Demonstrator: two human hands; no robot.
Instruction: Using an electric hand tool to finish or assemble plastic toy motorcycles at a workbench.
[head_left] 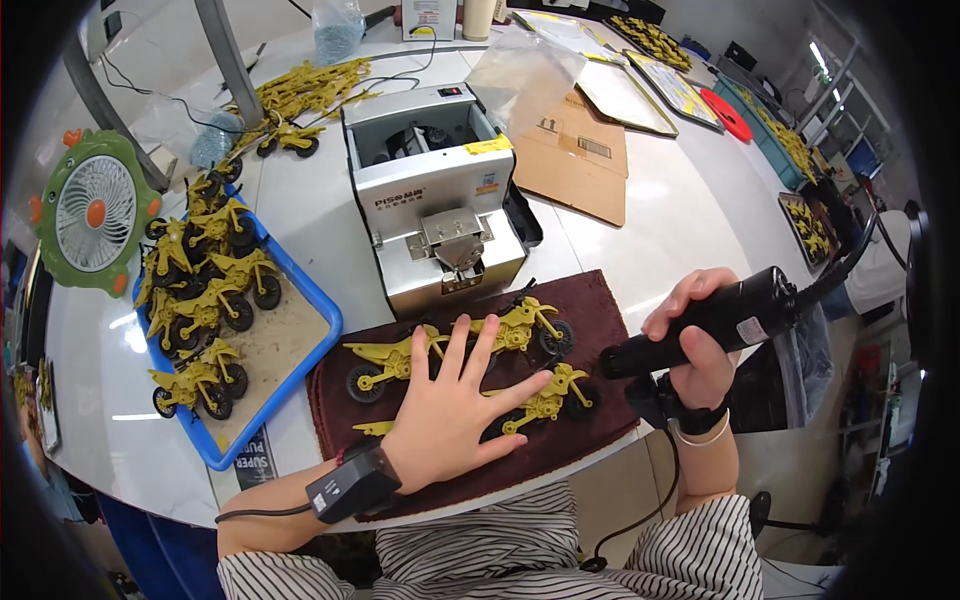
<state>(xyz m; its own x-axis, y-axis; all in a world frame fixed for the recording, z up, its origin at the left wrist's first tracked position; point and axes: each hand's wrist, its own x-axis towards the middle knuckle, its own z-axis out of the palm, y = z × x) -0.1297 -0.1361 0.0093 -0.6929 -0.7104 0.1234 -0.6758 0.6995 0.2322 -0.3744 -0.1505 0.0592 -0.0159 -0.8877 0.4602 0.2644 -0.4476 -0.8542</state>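
Presently, head view, placed by the maroon mat (592, 300): yellow toy motorcycles (518, 328), several, lying on the mat. Left hand (445, 418): over the mat, fingers splayed across the motorcycles, clasping nothing. Right hand (706, 374): at the mat's right edge, wrapped round a black corded handheld power tool (738, 315). Blue tray (331, 322), heaped with matching toys (215, 300): left of the mat. Silver benchtop machine (400, 240): just beyond the mat. Green-framed fan (95, 215): well left of the mat. Cardboard sheet (575, 170): beyond the mat, rightward.

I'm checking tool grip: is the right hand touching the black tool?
Touching: the head view shows the right hand wrapped around the black tool.
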